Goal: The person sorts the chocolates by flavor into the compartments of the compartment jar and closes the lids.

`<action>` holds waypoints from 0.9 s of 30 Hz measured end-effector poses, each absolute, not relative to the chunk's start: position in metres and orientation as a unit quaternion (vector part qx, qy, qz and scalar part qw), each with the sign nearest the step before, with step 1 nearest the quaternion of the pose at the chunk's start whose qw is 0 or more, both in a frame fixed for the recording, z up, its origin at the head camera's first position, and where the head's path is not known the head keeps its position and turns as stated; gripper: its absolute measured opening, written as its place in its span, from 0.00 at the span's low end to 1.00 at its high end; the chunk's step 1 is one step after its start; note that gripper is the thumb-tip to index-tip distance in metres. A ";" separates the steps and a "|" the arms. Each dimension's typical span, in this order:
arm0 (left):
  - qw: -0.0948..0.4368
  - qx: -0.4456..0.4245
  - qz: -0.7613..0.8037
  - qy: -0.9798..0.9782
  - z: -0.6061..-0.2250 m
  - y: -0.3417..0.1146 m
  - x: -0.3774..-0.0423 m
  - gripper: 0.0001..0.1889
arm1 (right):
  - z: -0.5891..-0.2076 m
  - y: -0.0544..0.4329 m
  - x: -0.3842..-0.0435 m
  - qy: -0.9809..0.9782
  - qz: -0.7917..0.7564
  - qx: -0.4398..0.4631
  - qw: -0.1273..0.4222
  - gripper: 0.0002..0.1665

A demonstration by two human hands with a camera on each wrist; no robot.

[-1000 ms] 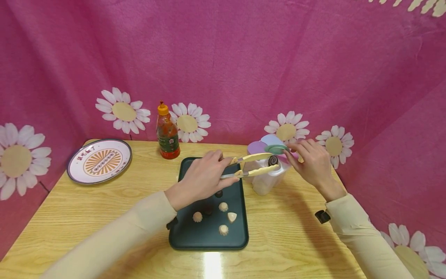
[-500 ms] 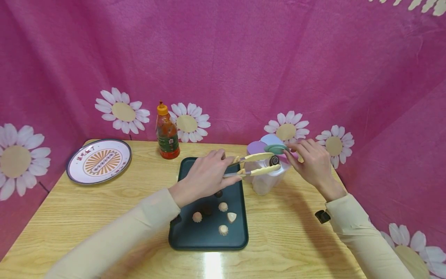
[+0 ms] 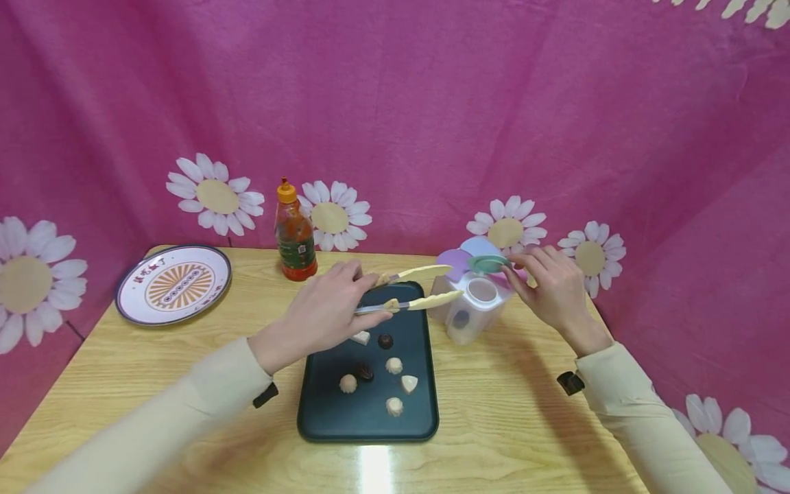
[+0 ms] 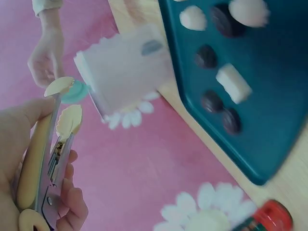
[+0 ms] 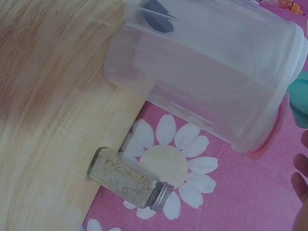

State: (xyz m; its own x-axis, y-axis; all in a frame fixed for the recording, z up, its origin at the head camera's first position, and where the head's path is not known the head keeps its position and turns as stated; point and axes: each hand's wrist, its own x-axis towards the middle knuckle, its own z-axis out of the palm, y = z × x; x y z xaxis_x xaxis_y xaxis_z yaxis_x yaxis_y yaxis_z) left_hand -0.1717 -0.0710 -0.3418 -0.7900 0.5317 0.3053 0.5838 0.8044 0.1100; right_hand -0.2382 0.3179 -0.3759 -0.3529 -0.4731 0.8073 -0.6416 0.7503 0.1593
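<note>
My left hand [image 3: 317,309] grips a pair of metal tongs with cream tips [image 3: 432,300]. Their tips are spread apart, nothing between them, just left of a translucent storage container [image 3: 478,326]. My right hand [image 3: 552,285] pinches the green flap lid [image 3: 487,264], holding it tipped up beside the round opening. Inside the container a dark chocolate [image 3: 461,319] shows through the wall; the right wrist view shows this dark piece [image 5: 158,17] too. Below the left hand lies a dark tray [image 3: 364,425] bearing several chocolates, among them a white bar [image 4: 234,83] and a cream swirl [image 3: 394,407].
Purple [image 3: 453,264] and blue [image 3: 480,245] lids stand at the container's back. A sauce bottle [image 3: 296,243] and a patterned plate [image 3: 136,295] are at the back left. Beside the container, a small seasoning jar [image 5: 122,178] appears in the right wrist view. A pink curtain [image 3: 382,137] hangs behind the table.
The swirled dark chocolate has left the tongs, and a dark piece now shows inside the container. My left hand has drawn the tongs back leftward. My right hand stays on the green lid.
</note>
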 end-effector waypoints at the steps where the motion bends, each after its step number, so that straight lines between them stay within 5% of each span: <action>1: 0.134 -0.295 -0.100 -0.941 -0.342 -0.077 -0.172 0.32 | -0.376 0.318 -0.238 -0.817 0.093 0.341 0.455 0.20; 27: 0.082 -0.220 -0.075 -0.969 -0.412 -0.160 -0.186 0.31 | -0.377 0.317 -0.238 -0.825 0.096 0.337 0.444 0.16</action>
State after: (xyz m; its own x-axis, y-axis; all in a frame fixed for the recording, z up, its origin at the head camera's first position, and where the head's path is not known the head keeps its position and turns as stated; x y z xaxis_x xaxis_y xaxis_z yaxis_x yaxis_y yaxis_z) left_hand -0.1855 -0.1603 -0.4120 -0.8895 0.4149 0.1916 0.4395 0.8915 0.1097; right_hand -0.2382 0.3174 -0.3768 -0.3789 -0.4700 0.7972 -0.6406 0.7549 0.1406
